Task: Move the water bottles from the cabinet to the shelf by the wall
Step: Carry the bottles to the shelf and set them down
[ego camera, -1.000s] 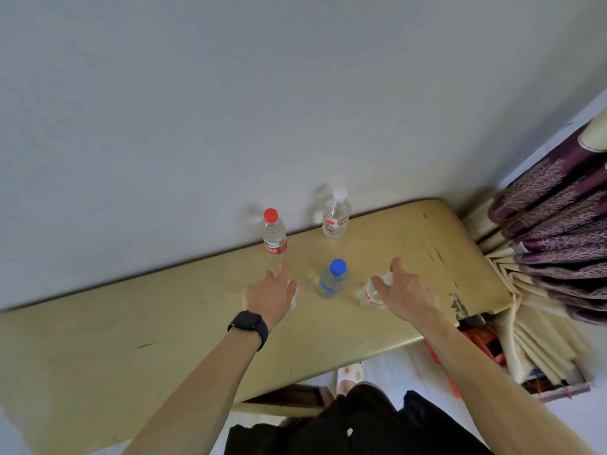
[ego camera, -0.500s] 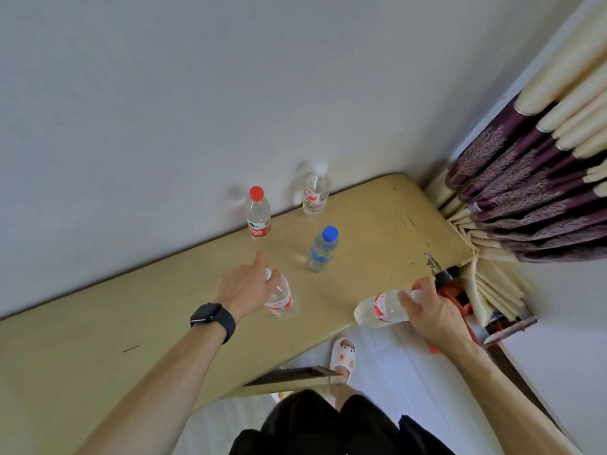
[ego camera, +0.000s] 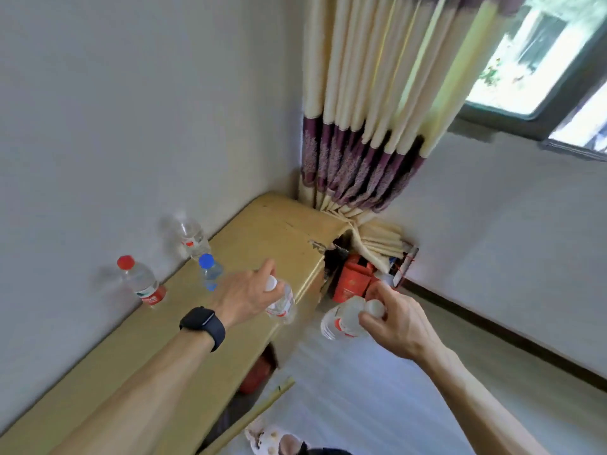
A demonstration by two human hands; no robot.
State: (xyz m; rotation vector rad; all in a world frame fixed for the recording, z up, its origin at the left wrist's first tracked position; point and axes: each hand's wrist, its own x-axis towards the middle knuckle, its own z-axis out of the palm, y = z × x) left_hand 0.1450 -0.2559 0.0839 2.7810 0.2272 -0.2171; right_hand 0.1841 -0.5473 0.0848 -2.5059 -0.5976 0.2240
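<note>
Water bottles (ego camera: 341,318) in both hands (ego camera: 244,297), now clear of cabinet (ego camera: 262,231)

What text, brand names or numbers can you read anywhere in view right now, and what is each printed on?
No text is legible.
Red-cap bottle: red label, print too blurred.
Blue-cap bottle: blue label, unreadable.
Clear bottle by the wall: red mark, too small.
Bottle in left hand: red-and-white label, blurred.
Bottle in right hand: red label, blurred.
Red container: faint marking, unreadable.
Watch: dark screen.
</note>
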